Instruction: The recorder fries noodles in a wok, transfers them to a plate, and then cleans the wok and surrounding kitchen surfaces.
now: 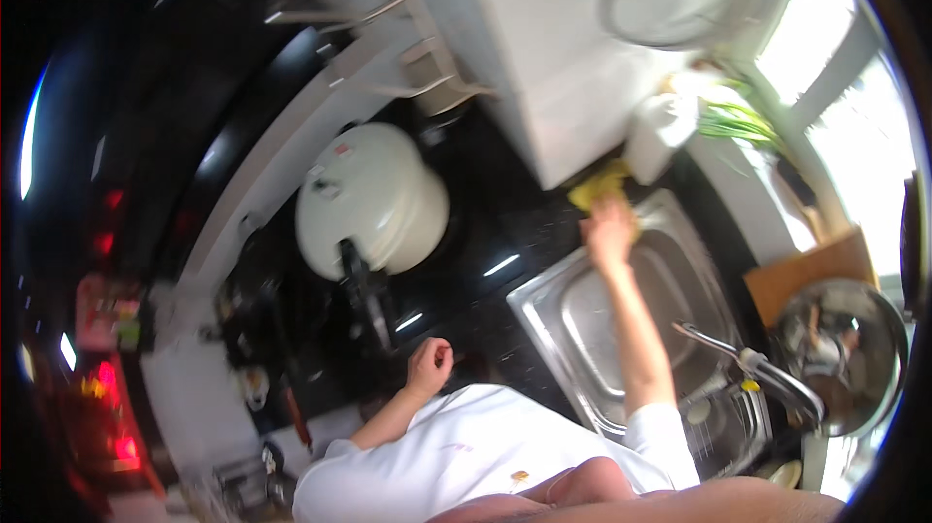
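Observation:
My right hand [610,232] reaches over the far corner of the stainless steel sink [539,326], with its fingers on a crumpled yellow cloth [593,188]. The cloth lies on the black countertop [473,312], beside a white container [659,134]. Near my body, my left hand [429,364] hovers by the counter's front edge, fingers curled in a loose fist with nothing seen in it. Ahead of that hand stands a cream-white lidded pot [378,195], its long black handle [364,290] pointing toward me.
A faucet [779,374] extends over the sink from the right. Behind it a shiny round metal pan or lid [844,355] leans by a wooden board [808,268]. Green onions [735,123] lie near the window. A metal wall rack [429,72] hangs beyond the pot.

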Tool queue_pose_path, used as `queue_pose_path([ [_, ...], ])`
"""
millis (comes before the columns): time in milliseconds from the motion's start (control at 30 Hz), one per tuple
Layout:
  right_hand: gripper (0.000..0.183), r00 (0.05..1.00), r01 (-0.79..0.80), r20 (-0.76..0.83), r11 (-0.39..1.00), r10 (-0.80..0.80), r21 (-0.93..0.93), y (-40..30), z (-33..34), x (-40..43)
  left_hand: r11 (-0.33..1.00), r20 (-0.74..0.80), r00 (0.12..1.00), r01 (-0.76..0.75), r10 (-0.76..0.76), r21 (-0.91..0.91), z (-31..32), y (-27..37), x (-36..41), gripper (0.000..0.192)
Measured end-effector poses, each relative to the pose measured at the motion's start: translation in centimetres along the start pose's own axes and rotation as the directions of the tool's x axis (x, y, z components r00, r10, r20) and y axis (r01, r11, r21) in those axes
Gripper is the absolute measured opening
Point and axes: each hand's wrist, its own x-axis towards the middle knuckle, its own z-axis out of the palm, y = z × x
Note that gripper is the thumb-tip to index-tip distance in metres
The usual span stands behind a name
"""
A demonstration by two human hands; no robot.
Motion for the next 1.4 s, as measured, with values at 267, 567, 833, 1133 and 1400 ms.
queue_pose_path([
  [267, 0.061, 0.999, -0.048, 0.006, 0.988, 0.048, 0.146, 3.8, 0.9, 2.4, 0.711, -0.278, 0.751, -0.658, 0.599, -0.248, 13.9, 30.9, 27.1, 0.083],
  [567, 0.052, 0.974, -0.192, -0.095, 0.974, 0.204, 0.123, 7.1, 2.0, 6.8, 0.786, -0.304, 0.837, -0.539, 0.456, -0.305, 20.7, 40.2, 37.2, 0.084],
  [833, 0.053, 0.795, -0.420, -0.233, 0.786, 0.560, 0.454, 16.2, 1.9, 16.5, 0.676, -0.291, 0.803, -0.595, 0.520, -0.434, 18.1, 43.1, 36.2, 0.084],
  [1133, 0.040, 0.694, -0.639, -0.367, 0.765, 0.619, 0.083, 23.6, -1.8, 4.5, 0.739, -0.171, 0.865, -0.493, 0.471, -0.459, 21.5, 40.6, 35.6, 0.083],
  [1400, 0.043, 0.604, -0.751, -0.529, 0.648, 0.596, -0.127, 30.1, -8.8, -8.3, 0.771, -0.373, 0.752, -0.623, 0.544, -0.131, 22.5, 40.4, 36.5, 0.090],
])
